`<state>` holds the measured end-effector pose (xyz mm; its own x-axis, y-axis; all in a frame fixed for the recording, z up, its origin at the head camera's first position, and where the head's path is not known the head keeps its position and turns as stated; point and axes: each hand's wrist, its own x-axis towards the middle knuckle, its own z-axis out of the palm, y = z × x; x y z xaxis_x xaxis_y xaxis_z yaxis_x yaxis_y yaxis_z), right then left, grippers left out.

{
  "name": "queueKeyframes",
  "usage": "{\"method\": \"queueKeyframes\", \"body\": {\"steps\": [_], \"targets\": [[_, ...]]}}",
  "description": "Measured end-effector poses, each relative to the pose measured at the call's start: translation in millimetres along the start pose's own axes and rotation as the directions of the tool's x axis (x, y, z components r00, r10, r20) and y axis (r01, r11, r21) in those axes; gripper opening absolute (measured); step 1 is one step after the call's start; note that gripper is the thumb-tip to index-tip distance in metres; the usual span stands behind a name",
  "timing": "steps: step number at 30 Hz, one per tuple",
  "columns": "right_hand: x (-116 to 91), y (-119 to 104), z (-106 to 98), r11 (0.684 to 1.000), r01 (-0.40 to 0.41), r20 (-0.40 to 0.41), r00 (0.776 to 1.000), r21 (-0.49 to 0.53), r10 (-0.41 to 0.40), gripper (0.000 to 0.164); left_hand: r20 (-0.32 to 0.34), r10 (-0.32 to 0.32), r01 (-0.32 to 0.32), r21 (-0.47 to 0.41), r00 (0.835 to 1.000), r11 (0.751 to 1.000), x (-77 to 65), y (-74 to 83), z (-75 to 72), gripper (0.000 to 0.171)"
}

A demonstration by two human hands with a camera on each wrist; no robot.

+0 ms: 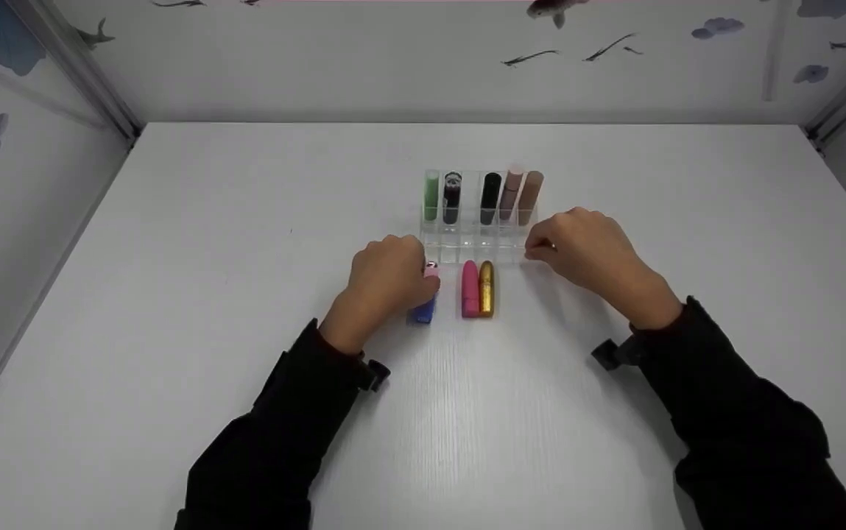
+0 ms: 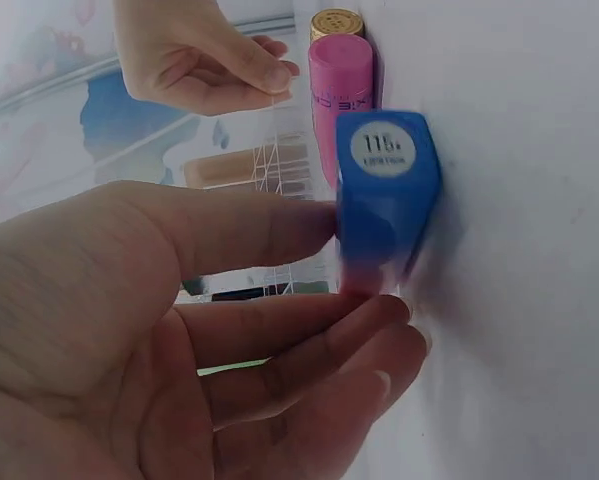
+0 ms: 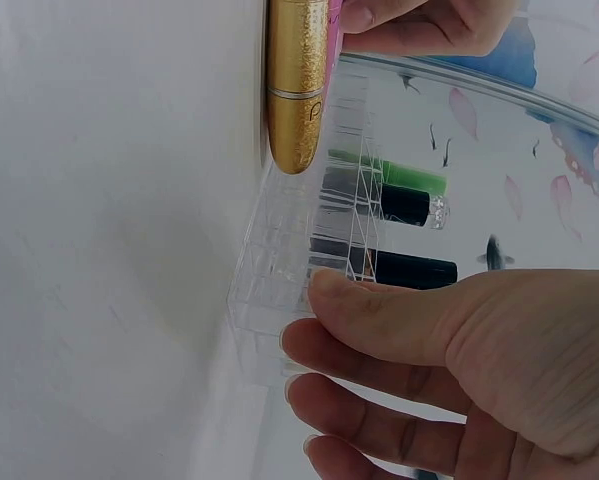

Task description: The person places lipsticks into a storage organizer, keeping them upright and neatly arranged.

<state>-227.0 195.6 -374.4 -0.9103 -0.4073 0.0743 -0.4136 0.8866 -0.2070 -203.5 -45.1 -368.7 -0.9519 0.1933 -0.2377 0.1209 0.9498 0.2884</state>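
My left hand [image 1: 387, 280] pinches a blue and pink lipstick tube [image 2: 384, 200] lying on the table, thumb on one side and fingers on the other. A round label is on its blue end. To its right, a pink lipstick tube [image 1: 470, 289] and a gold lipstick tube [image 1: 487, 289] lie side by side. Behind them stands a clear lipstick holder [image 1: 473, 254]. Its front right corner is between the thumb and fingers of my right hand [image 1: 590, 246]. Several tubes stand in its back row, among them a green tube [image 1: 431, 195] and a brown tube [image 1: 531, 197].
Also in the holder are a black tube with a clear cap [image 1: 452, 197], a plain black tube [image 1: 490, 197] and a pinkish tube [image 1: 511, 193]. One back slot between the two black tubes holds nothing. Patterned panels [image 1: 393, 66] border the white table [image 1: 209, 221].
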Motion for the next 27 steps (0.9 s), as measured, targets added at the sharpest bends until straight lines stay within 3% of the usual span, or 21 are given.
{"method": "queueKeyframes", "body": {"steps": [10,19,27], "targets": [[0.3,0.7,0.6,1.0,-0.001,0.002,1.0,0.007,0.001,0.008,-0.083,-0.019,0.02,0.011,0.996,1.0,1.7,-3.8,3.4,0.037],[-0.4,1.2,-0.2,1.0,0.022,-0.005,1.0,0.006,-0.022,0.006,-0.142,-0.016,0.021,0.038,0.99,0.999,2.7,-4.5,6.3,0.028],[-0.2,-0.3,-0.1,1.0,0.011,0.001,1.0,-0.008,-0.011,0.006,-0.138,-0.023,0.026,0.019,0.99,0.999,3.1,-4.8,5.2,0.03]]}}
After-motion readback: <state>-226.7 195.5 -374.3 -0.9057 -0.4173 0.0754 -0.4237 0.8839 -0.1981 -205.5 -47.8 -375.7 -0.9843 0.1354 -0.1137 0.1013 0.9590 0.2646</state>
